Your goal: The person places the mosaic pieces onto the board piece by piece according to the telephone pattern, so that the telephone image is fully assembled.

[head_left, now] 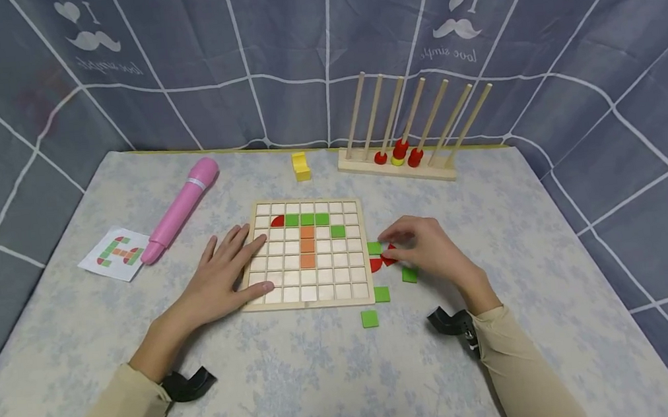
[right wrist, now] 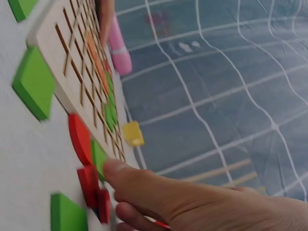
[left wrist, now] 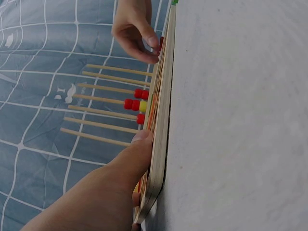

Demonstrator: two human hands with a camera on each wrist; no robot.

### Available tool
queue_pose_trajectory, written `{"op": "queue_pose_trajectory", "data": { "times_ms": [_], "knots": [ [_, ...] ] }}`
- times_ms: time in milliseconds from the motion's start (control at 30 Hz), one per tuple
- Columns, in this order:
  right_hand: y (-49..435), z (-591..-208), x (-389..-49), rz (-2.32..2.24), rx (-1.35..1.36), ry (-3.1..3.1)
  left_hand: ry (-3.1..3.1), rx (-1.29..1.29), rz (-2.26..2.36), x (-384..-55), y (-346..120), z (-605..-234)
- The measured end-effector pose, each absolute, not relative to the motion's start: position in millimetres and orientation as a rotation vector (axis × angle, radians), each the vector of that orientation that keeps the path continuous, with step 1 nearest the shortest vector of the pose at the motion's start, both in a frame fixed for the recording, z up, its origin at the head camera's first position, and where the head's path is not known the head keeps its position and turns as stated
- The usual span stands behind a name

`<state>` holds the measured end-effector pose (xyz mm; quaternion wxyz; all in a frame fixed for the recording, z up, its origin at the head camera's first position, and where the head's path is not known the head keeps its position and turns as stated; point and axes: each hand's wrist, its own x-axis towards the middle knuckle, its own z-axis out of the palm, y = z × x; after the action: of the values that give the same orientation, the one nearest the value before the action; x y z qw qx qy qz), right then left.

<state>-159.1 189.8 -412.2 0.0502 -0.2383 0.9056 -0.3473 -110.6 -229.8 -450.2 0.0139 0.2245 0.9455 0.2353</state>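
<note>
My left hand [head_left: 215, 278] rests on the left edge of a wooden grid board [head_left: 341, 294], fingers spread and thumb lying over the lower left squares. On the board are a red quarter-round tile [head_left: 277, 221], green square tiles [head_left: 308, 219] and a column of orange tiles [head_left: 307, 244]. Just right of the board my right hand [head_left: 433, 246] reaches down over red tiles [right wrist: 87, 185], its thumb and forefinger bent and apart. Its thumb tip covers part of one red tile [head_left: 390, 254]; no firm grip shows. A green tile [head_left: 374, 248] and a red rounded tile [head_left: 376, 264] lie by its fingertips.
More loose green tiles [head_left: 370, 318] lie right of the board. Behind it stand a yellow block [head_left: 301, 166] and a wooden peg rack [head_left: 396, 168] with red and yellow beads. A pink microphone-shaped toy [head_left: 179, 212] and a pattern card [head_left: 114, 254] lie at the left.
</note>
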Motion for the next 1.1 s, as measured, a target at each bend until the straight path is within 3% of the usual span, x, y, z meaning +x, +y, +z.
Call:
{"op": "queue_pose_trajectory", "data": {
  "times_ms": [667, 1100],
  "knots": [
    [200, -415, -162, -1.015, -0.682, 2.791, 2.934, 0.687, 0.756, -108, -229, -445],
    [159, -409, -181, -1.19, -0.57, 2.96, 2.945, 0.712, 0.755, -109, -231, -449]
  ]
}}
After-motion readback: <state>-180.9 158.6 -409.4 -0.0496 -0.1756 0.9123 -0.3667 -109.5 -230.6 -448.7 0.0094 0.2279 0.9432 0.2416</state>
